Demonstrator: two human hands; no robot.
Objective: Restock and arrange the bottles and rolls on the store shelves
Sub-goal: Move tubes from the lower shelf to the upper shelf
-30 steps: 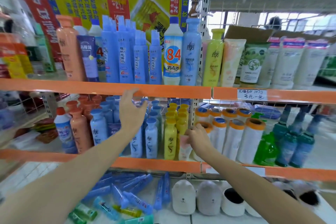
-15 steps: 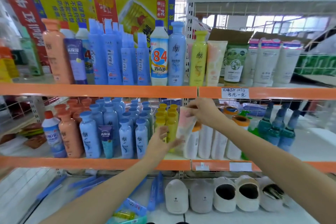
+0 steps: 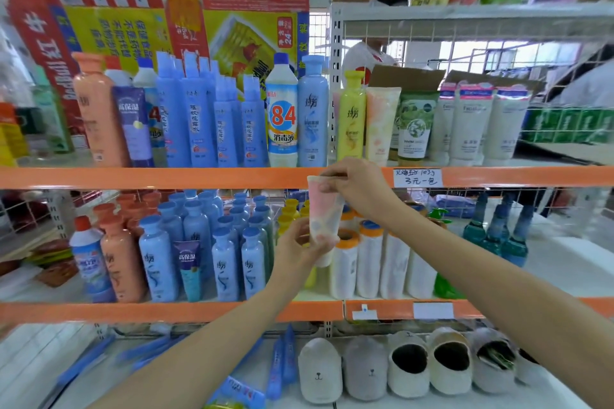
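While you are holding the pink-and-white tube (image 3: 324, 212) upright before the orange shelf edge (image 3: 166, 177), your right hand (image 3: 357, 191) is pinching its crimped top, your left hand (image 3: 297, 247) is gripping its lower body, white rolls (image 3: 368, 262) just behind

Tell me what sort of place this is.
Most likely a small retail shop's toiletries aisle. Orange-edged shelves carry rows of identical blue bottles, and a handwritten price tag is stuck to the shelf edge. Slippers fill the bottom shelf, and both hands hold a pink tube.
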